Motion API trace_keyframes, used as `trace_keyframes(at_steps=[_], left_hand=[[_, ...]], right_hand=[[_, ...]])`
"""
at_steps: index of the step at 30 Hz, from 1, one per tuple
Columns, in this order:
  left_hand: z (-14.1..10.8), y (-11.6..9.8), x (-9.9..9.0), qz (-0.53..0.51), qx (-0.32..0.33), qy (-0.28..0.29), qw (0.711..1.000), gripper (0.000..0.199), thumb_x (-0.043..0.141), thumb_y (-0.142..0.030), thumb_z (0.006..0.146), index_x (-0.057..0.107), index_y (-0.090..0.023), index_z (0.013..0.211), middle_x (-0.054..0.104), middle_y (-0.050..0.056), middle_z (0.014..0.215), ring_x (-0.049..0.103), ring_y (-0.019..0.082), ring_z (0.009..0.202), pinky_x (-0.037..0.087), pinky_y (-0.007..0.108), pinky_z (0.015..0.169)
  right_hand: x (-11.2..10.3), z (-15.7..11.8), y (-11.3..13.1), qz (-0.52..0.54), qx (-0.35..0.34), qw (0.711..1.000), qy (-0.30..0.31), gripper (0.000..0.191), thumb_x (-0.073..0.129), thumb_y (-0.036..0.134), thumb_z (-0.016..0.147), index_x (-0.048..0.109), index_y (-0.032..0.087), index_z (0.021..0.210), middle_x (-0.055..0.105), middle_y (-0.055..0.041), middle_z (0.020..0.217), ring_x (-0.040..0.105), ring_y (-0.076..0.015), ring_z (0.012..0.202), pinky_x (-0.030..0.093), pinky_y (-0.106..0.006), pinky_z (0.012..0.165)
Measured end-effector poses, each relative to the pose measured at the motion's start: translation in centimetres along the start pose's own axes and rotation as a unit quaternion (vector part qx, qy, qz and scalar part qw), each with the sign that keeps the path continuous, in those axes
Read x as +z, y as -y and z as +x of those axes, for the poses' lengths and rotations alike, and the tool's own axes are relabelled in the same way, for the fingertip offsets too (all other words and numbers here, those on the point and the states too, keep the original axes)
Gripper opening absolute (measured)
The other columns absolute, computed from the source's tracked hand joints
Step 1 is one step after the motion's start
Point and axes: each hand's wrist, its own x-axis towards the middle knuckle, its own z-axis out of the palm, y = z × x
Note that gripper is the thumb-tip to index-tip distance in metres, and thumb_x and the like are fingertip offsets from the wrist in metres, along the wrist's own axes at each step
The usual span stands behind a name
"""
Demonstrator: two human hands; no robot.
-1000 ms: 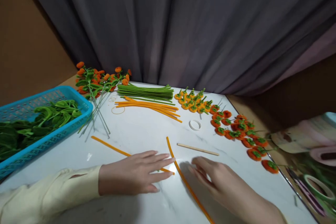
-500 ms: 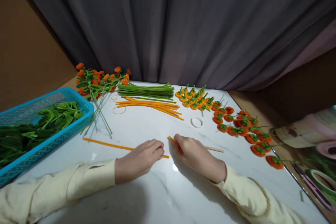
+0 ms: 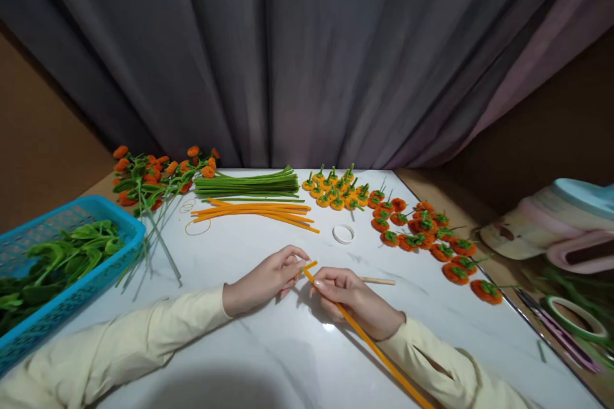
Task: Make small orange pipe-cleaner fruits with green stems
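Note:
My right hand (image 3: 357, 300) pinches a yellow-orange pipe cleaner (image 3: 371, 344) between thumb and fingers. Its long part slants down to the lower right, past my right sleeve. At its upper end a short piece sticks out crosswise; whether it is a bend or a second stem I cannot tell. The fingertips of my left hand (image 3: 275, 276) are closed at that end, raised a little above the white table (image 3: 268, 351). A thin wooden stick (image 3: 378, 280) lies behind my right hand. Beyond it rests a white ring (image 3: 343, 234).
Yellow-orange pipe cleaners (image 3: 254, 210) and green ones (image 3: 247, 185) lie at the back. Yellow flower heads (image 3: 336, 192) and orange flower heads (image 3: 422, 223) line the right. A blue basket (image 3: 129, 239) of leaves, stemmed orange flowers (image 3: 148, 172), scissors (image 3: 559, 332), tape (image 3: 575, 319) and a jug (image 3: 532, 223) stand around.
The pipe cleaner that lay under my left hand is gone from that spot. Both hands have come together at the stem's end, and a long stem now slants from my right hand. The view has shifted.

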Motion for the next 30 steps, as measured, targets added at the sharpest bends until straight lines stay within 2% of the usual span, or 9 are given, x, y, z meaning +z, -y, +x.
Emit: trace_keyframes(at_steps=[5, 11, 15, 18, 20, 21, 26, 28, 30], left_hand=[[0.9, 0.5, 0.7, -0.096, -0.051, -0.009, 0.994, 0.033, 0.055, -0.046, 0.079, 0.043, -0.017, 0.071, 0.032, -0.008, 0.055, 0.023, 0.004, 0.041, 0.022, 0.016, 0.037], [1.0, 0.8, 0.4, -0.135, -0.044, -0.005, 0.990, 0.032, 0.053, -0.042, 0.083, 0.041, -0.017, 0.068, 0.030, -0.008, 0.052, 0.021, 0.004, 0.040, 0.025, 0.017, 0.038], [0.6, 0.6, 0.0, -0.118, -0.041, -0.003, 0.992, 0.031, 0.045, -0.043, 0.086, 0.039, -0.018, 0.070, 0.027, -0.008, 0.055, 0.017, 0.005, 0.042, 0.019, 0.017, 0.038], [0.2, 0.2, -0.7, 0.008, 0.027, 0.005, 1.000, 0.023, 0.046, -0.039, 0.085, 0.042, -0.018, 0.078, 0.026, -0.007, 0.059, 0.020, 0.007, 0.048, 0.020, 0.018, 0.043], [0.1, -0.1, -1.3, 0.155, 0.105, 0.013, 0.982, 0.019, 0.056, -0.032, 0.079, 0.045, -0.017, 0.085, 0.030, -0.006, 0.064, 0.029, 0.008, 0.056, 0.029, 0.020, 0.053], [0.1, -0.2, -1.5, 0.210, 0.120, 0.014, 0.970, 0.020, 0.057, -0.030, 0.077, 0.045, -0.017, 0.086, 0.033, -0.005, 0.067, 0.033, 0.009, 0.060, 0.032, 0.021, 0.058], [0.3, -0.2, -1.8, 0.372, 0.119, 0.039, 0.920, 0.022, 0.059, -0.031, 0.077, 0.047, -0.018, 0.091, 0.047, -0.001, 0.079, 0.045, 0.013, 0.070, 0.037, 0.025, 0.068], [0.6, 0.1, -2.0, 0.403, 0.132, 0.056, 0.904, 0.019, 0.057, -0.028, 0.077, 0.048, -0.019, 0.092, 0.050, 0.000, 0.083, 0.048, 0.015, 0.073, 0.037, 0.026, 0.070], [0.8, 0.3, -2.2, 0.401, 0.147, 0.035, 0.903, 0.014, 0.051, -0.023, 0.080, 0.050, -0.018, 0.093, 0.051, 0.002, 0.085, 0.048, 0.016, 0.075, 0.037, 0.026, 0.071]], right_hand=[[-0.6, 0.3, -0.5, 0.055, -0.024, 0.998, 0.010, 0.024, 0.065, 0.034, 0.077, 0.056, 0.012, 0.074, 0.055, 0.0029, 0.046, 0.043, -0.0055, 0.035, 0.032, -0.019, 0.040], [-0.3, 0.3, -0.2, 0.050, -0.020, 0.998, -0.014, 0.022, 0.064, 0.032, 0.078, 0.056, 0.012, 0.077, 0.059, 0.0012, 0.049, 0.049, -0.0066, 0.037, 0.036, -0.017, 0.039], [-0.3, 0.2, -0.2, 0.042, -0.014, 0.999, -0.024, 0.020, 0.064, 0.031, 0.078, 0.056, 0.012, 0.075, 0.061, 0.0001, 0.049, 0.048, -0.0063, 0.035, 0.035, -0.016, 0.036], [-0.6, 0.3, -0.2, 0.052, -0.007, 0.998, -0.037, 0.020, 0.064, 0.030, 0.077, 0.055, 0.013, 0.073, 0.061, 0.0001, 0.049, 0.047, -0.0063, 0.033, 0.035, -0.016, 0.035], [-0.7, 0.3, -0.1, 0.058, -0.002, 0.998, -0.040, 0.020, 0.064, 0.030, 0.076, 0.054, 0.013, 0.072, 0.061, 0.0000, 0.048, 0.047, -0.0062, 0.033, 0.035, -0.016, 0.035], [-0.7, 0.3, -0.1, 0.058, 0.000, 0.998, -0.039, 0.020, 0.064, 0.029, 0.076, 0.054, 0.013, 0.072, 0.061, -0.0002, 0.048, 0.047, -0.0063, 0.033, 0.035, -0.016, 0.035], [-0.7, 0.3, 0.0, 0.056, 0.000, 0.998, -0.026, 0.018, 0.064, 0.028, 0.077, 0.056, 0.013, 0.074, 0.061, -0.0004, 0.047, 0.047, -0.0066, 0.033, 0.035, -0.016, 0.035], [-0.7, 0.3, -0.1, 0.058, -0.001, 0.998, -0.028, 0.018, 0.063, 0.028, 0.077, 0.056, 0.012, 0.073, 0.061, -0.0006, 0.047, 0.047, -0.0066, 0.033, 0.035, -0.016, 0.035], [-0.8, 0.3, -0.1, 0.060, 0.000, 0.998, -0.029, 0.018, 0.063, 0.028, 0.077, 0.056, 0.012, 0.073, 0.061, -0.0008, 0.048, 0.047, -0.0066, 0.033, 0.035, -0.016, 0.035]])
